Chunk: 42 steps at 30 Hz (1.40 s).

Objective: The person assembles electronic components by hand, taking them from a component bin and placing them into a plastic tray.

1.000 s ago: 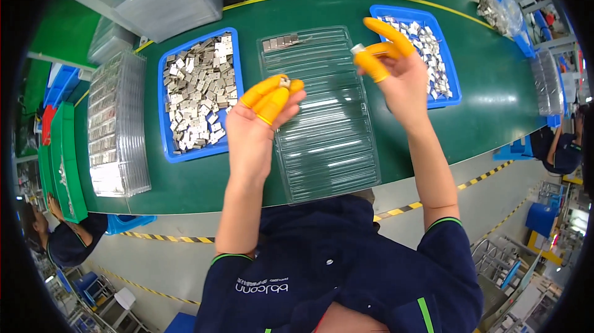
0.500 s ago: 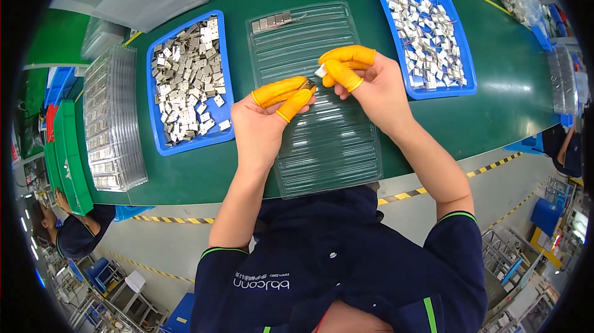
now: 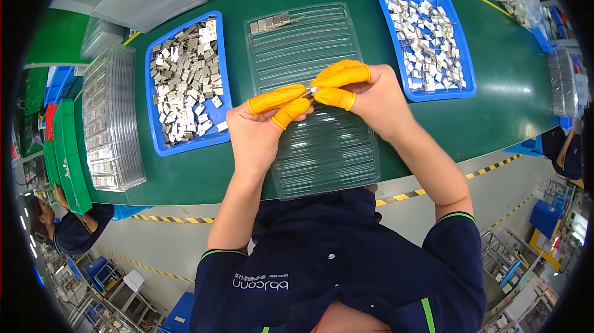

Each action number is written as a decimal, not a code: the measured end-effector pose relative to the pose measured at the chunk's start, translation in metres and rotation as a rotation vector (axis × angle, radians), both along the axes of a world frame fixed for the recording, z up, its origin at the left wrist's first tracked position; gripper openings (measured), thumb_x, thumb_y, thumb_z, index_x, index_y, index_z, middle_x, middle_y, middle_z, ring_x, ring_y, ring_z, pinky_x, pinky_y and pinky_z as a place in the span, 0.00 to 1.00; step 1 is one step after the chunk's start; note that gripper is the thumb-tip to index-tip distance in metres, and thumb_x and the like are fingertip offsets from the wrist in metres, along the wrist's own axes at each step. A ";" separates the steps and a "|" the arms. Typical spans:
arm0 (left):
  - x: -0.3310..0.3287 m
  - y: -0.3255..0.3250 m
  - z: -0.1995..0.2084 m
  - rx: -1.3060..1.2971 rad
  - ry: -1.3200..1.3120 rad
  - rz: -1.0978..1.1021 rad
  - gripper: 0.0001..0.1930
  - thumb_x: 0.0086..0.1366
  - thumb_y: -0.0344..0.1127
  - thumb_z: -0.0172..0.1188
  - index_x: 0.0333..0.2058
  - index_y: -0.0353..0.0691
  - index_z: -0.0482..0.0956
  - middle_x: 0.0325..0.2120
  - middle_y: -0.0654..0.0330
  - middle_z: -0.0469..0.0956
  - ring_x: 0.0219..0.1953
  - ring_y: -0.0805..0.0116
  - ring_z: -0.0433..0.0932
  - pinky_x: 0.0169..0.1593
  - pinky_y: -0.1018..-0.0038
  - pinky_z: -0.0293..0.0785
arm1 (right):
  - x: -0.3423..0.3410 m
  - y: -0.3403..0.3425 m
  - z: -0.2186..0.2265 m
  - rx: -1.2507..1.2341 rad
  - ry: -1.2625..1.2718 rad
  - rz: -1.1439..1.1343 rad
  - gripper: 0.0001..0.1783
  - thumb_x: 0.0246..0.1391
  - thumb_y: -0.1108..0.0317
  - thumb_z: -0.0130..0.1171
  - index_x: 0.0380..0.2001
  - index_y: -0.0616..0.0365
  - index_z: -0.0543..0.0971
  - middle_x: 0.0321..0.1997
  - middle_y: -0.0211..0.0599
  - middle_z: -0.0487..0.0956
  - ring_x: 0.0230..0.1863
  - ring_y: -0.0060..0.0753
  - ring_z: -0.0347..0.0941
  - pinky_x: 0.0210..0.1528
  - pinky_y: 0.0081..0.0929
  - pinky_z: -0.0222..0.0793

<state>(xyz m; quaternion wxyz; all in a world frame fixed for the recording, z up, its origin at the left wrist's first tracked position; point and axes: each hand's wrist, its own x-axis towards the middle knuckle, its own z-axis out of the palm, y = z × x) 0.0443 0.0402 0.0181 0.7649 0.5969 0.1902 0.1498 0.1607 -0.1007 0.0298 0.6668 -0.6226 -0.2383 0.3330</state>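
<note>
My left hand point(image 3: 263, 119) and my right hand point(image 3: 368, 91) meet over a clear ribbed plastic tray point(image 3: 328, 153). Both wear yellow finger cots on thumb and fingers. A small metal connector shell point(image 3: 309, 93) is pinched in my left fingertips, mostly covered. Against it, my right fingertips pinch a small white piece point(image 3: 314, 89); whether one sits inside the other cannot be made out. Several metal pieces point(image 3: 270, 22) lie in a row in the tray's far left groove.
To the left, a blue tray point(image 3: 226, 79) holds many metal shells; another blue tray point(image 3: 468, 73) at right holds white pieces. Stacked filled clear trays point(image 3: 114, 122) and a green bin point(image 3: 73, 156) stand farther left. A co-worker's arm point(image 3: 62, 200) shows beyond the bin.
My right hand has moved left and slightly down, bringing the white piece against the metal shell. My left hand has shifted slightly left and still grips the shell.
</note>
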 end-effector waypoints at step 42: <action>-0.057 0.058 -0.003 0.824 0.080 0.434 0.13 0.50 0.18 0.60 0.36 0.34 0.79 0.31 0.57 0.80 0.32 0.68 0.78 0.39 0.77 0.72 | 0.059 0.062 0.001 -0.437 -1.600 -0.258 0.16 0.39 0.59 0.63 0.34 0.51 0.79 0.38 0.29 0.75 0.46 0.36 0.67 0.54 0.36 0.59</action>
